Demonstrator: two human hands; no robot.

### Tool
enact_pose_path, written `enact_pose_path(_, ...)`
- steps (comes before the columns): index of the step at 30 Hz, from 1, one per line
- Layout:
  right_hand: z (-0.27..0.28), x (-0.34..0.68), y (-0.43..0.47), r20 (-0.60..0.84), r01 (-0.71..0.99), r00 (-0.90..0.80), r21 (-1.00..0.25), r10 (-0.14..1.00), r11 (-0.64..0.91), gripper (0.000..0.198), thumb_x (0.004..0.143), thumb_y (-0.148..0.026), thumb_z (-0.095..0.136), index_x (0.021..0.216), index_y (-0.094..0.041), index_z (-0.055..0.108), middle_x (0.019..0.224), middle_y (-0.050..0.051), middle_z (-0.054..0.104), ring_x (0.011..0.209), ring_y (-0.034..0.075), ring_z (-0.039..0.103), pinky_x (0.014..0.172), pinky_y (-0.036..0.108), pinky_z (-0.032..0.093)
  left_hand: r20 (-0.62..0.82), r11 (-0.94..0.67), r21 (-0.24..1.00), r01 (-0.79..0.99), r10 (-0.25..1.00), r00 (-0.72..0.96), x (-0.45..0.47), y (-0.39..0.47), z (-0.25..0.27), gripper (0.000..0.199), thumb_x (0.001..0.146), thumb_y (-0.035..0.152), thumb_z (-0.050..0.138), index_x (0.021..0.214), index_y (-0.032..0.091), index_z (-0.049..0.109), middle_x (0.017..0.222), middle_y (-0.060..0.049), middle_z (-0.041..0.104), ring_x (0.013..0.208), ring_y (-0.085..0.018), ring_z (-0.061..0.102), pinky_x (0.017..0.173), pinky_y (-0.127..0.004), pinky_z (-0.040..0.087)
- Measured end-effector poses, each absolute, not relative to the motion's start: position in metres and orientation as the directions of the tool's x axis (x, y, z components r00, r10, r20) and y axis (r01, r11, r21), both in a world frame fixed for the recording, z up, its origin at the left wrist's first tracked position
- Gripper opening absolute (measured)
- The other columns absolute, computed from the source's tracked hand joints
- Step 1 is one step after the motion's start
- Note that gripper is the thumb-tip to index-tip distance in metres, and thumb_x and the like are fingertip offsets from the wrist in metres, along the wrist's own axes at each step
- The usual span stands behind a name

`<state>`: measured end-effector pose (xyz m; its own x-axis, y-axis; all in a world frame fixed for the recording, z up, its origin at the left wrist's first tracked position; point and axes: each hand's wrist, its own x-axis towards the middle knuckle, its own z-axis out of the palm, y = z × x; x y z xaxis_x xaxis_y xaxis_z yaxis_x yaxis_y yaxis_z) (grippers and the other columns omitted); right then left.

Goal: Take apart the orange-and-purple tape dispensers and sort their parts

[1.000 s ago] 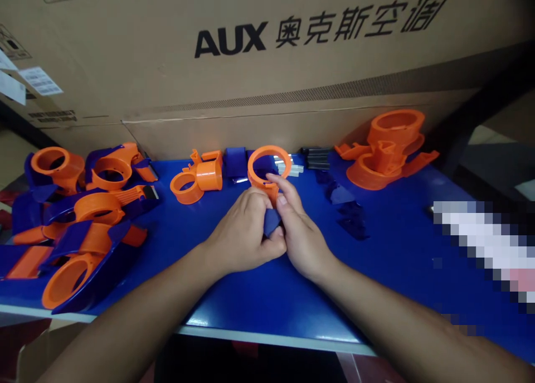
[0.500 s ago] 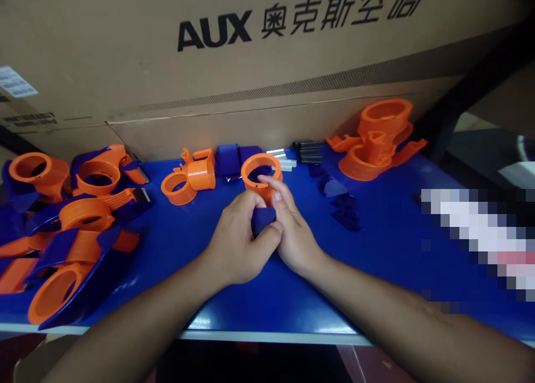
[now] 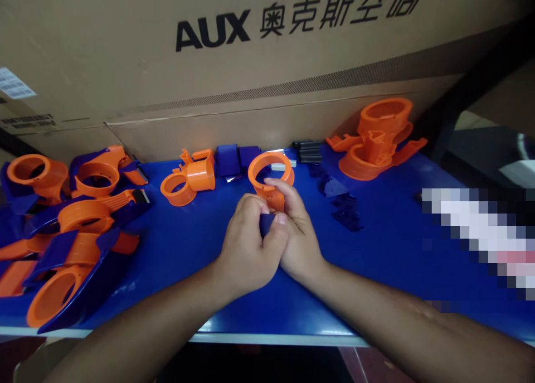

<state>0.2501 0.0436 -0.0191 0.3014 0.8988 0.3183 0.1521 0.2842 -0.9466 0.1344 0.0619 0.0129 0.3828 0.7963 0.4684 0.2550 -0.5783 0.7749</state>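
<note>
A smooth open orange ring (image 3: 273, 199) is sitting at dial centre over the counter (image 3: 388, 255), fingers of the right hand (image 3: 303, 241) grasping its lower side, fingers of the left hand (image 3: 246, 252) clenching a blue piece (image 3: 266, 224) at six, while black "AUX 奥克斯空调" lettering (image 3: 213, 30) is showing at twelve on a cardboard box (image 3: 125, 54).

Orange ring (image 3: 258, 185) (and blue piece (image 3: 266, 224))

orange ring (image 3: 256, 181): smooth plastic; tabletop (image 3: 284, 310): glossy (glare near front edge); carton (image 3: 125, 54): matt cardboard
</note>
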Motion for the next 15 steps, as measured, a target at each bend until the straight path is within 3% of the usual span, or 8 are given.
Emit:
enact_pose_path(4,-0.0228,0.2510,0.0456,0.332,0.210,0.304,-0.938,0.893,0.277,0.052,0.088,-0.022,0.047,0.136,-0.040,0.056,0.132,0.001,0.064,0.127,0.028,0.056,0.110,0.053,0.044,0.482,-0.588,0.754,0.292,0.798,0.362,0.1359,0.0606,0.0079,0.011,0.092,0.024,0.055,0.093,0.022,0.044,0.096,-0.004,0.057,0.089,-0.019,0.056,0.082,-0.037,0.048)
enact_pose_path(11,-0.0216,0.2491,0.0470,0.275,0.158,0.359,-0.960,0.892,0.232,0.050,0.086,-0.018,0.049,0.131,-0.037,0.061,0.135,0.002,0.063,0.128,0.028,0.056,0.114,0.054,0.041,0.570,-0.639,0.689,0.342,0.769,0.290,0.1325,0.0639,0.0072,0.014,0.095,0.029,0.054,0.093,0.022,0.043,0.093,-0.003,0.052,0.085,-0.017,0.053,0.077,-0.034,0.045)
enact_pose_path(15,-0.0208,0.2496,0.0487,0.280,0.169,0.339,-0.957,0.898,0.235,0.050,0.087,-0.018,0.048,0.132,-0.037,0.061,0.137,0.001,0.061,0.131,0.027,0.054,0.115,0.054,0.040,0.568,-0.660,0.670,0.340,0.751,0.337,0.1316,0.0678,0.0079,0.013,0.095,0.028,0.055,0.093,0.022,0.043,0.094,-0.003,0.054,0.086,-0.017,0.054,0.080,-0.034,0.046)
